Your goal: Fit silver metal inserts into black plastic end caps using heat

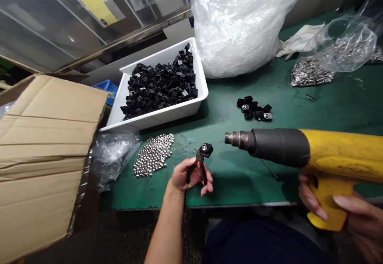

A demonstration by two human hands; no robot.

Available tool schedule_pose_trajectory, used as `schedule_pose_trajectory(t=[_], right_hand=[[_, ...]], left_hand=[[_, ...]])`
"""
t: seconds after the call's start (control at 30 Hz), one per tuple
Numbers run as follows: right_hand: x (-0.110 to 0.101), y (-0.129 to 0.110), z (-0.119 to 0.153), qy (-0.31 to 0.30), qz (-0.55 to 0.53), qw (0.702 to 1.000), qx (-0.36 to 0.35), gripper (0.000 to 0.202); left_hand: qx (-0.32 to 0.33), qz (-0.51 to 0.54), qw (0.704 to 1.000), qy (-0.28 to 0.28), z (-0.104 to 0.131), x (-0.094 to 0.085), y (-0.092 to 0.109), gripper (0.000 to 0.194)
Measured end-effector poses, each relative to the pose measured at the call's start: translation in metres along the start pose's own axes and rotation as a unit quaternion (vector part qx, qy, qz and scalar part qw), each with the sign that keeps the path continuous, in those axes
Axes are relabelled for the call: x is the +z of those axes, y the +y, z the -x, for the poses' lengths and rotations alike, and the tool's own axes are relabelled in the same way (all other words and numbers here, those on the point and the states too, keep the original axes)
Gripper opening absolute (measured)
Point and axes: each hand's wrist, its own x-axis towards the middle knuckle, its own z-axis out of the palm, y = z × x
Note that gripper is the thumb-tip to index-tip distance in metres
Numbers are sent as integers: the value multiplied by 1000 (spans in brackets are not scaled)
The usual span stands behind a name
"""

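"Your left hand (181, 174)?"

"Curled round dark, red-marked metal pliers (200, 157); at their tips, small square black plastic cap (208, 150), above green-topped bench (221, 112); probably light, stiff; grasp its sides; silvery metal insert (204, 147) on top."

"Your right hand (363, 218)?"

"Wrapped round yellow pistol-shaped heat gun (344, 148); likely heavy; stepped metal nozzle (239, 139)."

Workshop or small assembly area, green tabletop (233, 188) as landmark. On tabletop: white bin (203, 92) heaped with black parts (161, 82), rows of small metal fittings (154, 156), yellow heat gun (338, 152) held above it, bagged metal pieces (311, 72), work glove (301, 40), large clear plastic bag (236, 24). Beside tabletop: open cardboard box (48, 152). Behind it: panels (54, 12) with yellow label (97, 5).
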Motion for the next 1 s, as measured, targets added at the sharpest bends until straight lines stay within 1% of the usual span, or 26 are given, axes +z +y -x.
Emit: schedule_pose_trajectory(t=[0.13,0.17,0.27,0.33,0.4,0.47,0.5,0.57,0.6,0.63,0.73,0.8,0.9,1.0], right_hand=[[13,-6,6,90,70,992,-53,41],[17,-7,6,92,80,991,-47,40],[26,-13,6,70,97,993,-15,36],[28,-15,5,74,103,992,-20,34],[25,-15,4,89,108,989,-38,35],[13,-13,0,60,108,992,-24,37],[4,-12,-2,28,106,994,-10,39],[-15,-8,-8,-56,98,993,26,46],[-23,-7,-11,-88,95,991,36,47],[-30,-6,-13,-107,94,989,39,48],[-39,-7,-17,-119,93,988,33,48],[-37,-8,-17,-127,90,987,38,48],[-35,-8,-17,-119,78,989,46,49],[-38,-7,-17,-116,70,990,47,51]], left_hand=[[-13,-25,1000,-7,-3,0,1,64],[-14,-31,999,-9,-3,-1,2,63],[-17,-44,999,-13,-5,-1,3,61],[-20,-48,999,-16,-6,-1,4,61],[-23,-49,998,-23,-6,0,4,61],[-23,-50,998,-29,-6,0,5,61],[-24,-50,998,-30,-6,0,5,61],[-26,-51,998,-31,-7,-1,5,61],[-27,-52,998,-32,-7,-1,5,60],[-29,-52,998,-33,-7,-2,6,60],[-36,-56,997,-37,-8,-2,6,60],[-44,-58,997,-40,-8,-3,7,61],[-50,-63,996,-42,-8,-2,7,63],[-55,-69,995,-35,-8,-2,7,63]])
